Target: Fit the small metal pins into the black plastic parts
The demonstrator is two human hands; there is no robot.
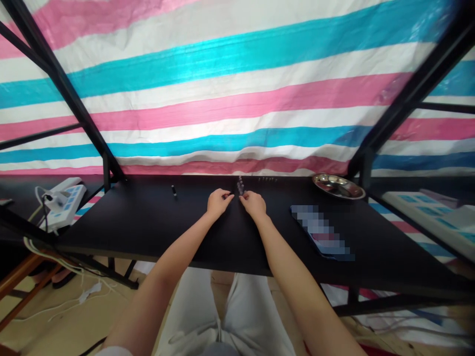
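Note:
My left hand (219, 201) is over the middle of the black table, thumb and fingertips pinched together; whatever may be between them is too small to make out. Just to its right, my right hand (253, 202) also has its fingertips closed, at the near end of a short line of small greyish pieces (240, 186). Those pieces run away from me toward the table's back edge. Whether the right fingertips grip one of them or only touch it is unclear.
On the black table (148, 227) lie a small black-and-white cylinder (174, 191), several tiny pieces (267, 179) along the back, a shiny metal plate (338, 187) and a pixelated flat object (321, 232). White power strips (70, 205) sit left. A striped sheet (237, 99) hangs behind.

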